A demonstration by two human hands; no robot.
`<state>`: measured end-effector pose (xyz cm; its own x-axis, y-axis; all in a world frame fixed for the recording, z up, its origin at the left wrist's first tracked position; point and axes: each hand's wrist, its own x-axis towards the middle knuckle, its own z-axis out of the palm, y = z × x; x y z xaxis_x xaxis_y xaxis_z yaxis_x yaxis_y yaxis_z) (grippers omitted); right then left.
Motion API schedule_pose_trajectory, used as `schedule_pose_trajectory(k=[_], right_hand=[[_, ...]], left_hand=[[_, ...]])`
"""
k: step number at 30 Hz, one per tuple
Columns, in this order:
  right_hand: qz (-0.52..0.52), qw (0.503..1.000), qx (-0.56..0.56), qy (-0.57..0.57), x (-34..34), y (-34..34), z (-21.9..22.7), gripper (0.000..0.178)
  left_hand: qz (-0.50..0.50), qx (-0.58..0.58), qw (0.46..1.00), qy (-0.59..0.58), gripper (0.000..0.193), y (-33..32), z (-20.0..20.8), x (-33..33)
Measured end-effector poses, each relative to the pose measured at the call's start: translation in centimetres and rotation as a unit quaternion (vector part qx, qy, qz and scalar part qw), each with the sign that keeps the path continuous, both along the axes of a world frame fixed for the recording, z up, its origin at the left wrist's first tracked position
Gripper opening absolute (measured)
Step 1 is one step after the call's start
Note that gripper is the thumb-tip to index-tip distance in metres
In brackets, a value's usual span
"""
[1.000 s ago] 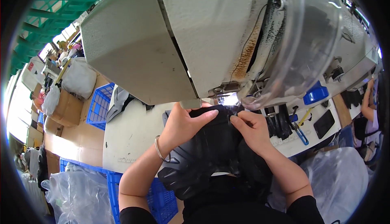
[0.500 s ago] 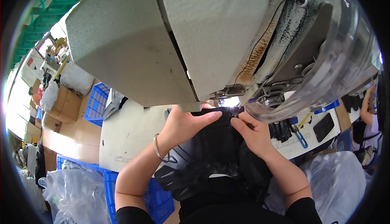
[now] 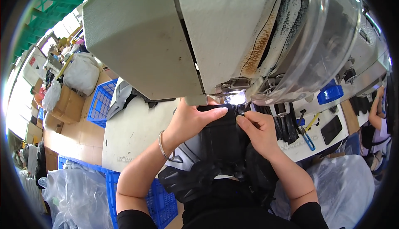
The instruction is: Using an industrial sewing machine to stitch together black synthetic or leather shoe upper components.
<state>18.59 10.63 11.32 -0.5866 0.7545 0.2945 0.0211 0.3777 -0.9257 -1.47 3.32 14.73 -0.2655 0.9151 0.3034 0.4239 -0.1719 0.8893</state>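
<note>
Black fabric point(image 3: 220, 139) hangs from the sewing machine's lit needle area point(image 3: 237, 98) down onto my lap, with a grey-and-black section point(image 3: 183, 156) at its left. My left hand point(image 3: 193, 121) presses its thumb flat on the fabric's upper edge, its other fingers hidden underneath. On the fabric's right side, close to the needle area, my right hand point(image 3: 258, 131) pinches the edge between thumb and curled fingers. The pale sewing machine head point(image 3: 137, 42) looms over both hands and hides the needle itself. A metal bangle point(image 3: 162, 146) circles my left wrist.
On the worktable point(image 3: 129, 133) to the right lie blue-handled snips point(image 3: 308, 141) and a dark flat phone-like slab point(image 3: 331, 130). A clear plastic shield point(image 3: 307, 62) curves beside the machine. Blue crates point(image 3: 102, 103) and plastic bags point(image 3: 77, 195) stand at left; another person's arm point(image 3: 376, 112) shows far right.
The view has shifted, so the machine sits slightly higher and a blue part appears at right. More of the grey section shows by my left wrist. Both hands keep their hold on the fabric.
</note>
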Motion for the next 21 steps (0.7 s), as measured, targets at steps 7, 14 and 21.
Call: schedule_pose_trajectory(k=[7,14,21], right_hand=[[0.006,1.000,-0.003,-0.012,0.0,-0.3,1.2,0.048],[0.008,0.997,-0.060,0.045,-1.3,-0.7,1.9,0.042],[-0.039,0.995,-0.077,0.057,-2.1,-1.1,1.9,0.042]], left_hand=[[-0.019,-0.046,0.993,-0.105,0.032,0.1,0.6,0.4],[-0.061,-0.053,0.993,-0.088,0.036,1.0,1.8,-0.9],[-0.069,-0.173,0.975,-0.125,0.038,0.9,3.2,-1.8]])
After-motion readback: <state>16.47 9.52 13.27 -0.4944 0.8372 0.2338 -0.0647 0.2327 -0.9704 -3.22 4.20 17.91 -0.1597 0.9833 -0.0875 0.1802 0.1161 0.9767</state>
